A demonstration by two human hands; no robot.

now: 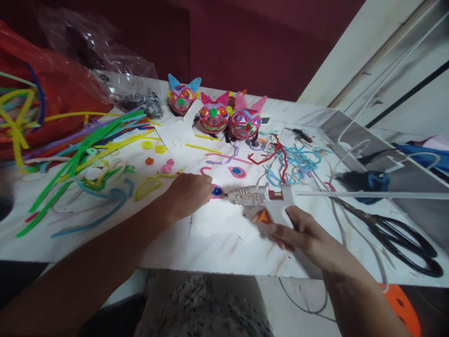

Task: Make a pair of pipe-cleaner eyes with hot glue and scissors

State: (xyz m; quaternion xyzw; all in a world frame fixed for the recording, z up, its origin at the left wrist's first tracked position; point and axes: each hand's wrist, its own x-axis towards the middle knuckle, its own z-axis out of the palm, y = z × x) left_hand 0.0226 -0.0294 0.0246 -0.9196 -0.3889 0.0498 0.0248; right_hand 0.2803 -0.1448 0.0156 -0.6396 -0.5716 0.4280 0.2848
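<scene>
My right hand [303, 231] is wrapped around the handle of a white hot glue gun [250, 195] with an orange trigger; a long glue stick [365, 194] sticks out of its back. The nozzle points left and meets a small eye shape of pink and blue pipe cleaner [217, 191]. Fingers closed, my left hand [189, 193] pinches the left edge of that eye and partly hides it. A similar pipe-cleaner eye [237, 172] lies just beyond on the white table [168, 248].
Several colourful round cat-like heads [213, 117] stand at the back. Loose pipe cleaners [80, 154] spread across the left, beside a red bag [63, 84]. Tangled blue pieces [298, 161] lie at the right, with black-handled scissors [403, 238] near the front right edge.
</scene>
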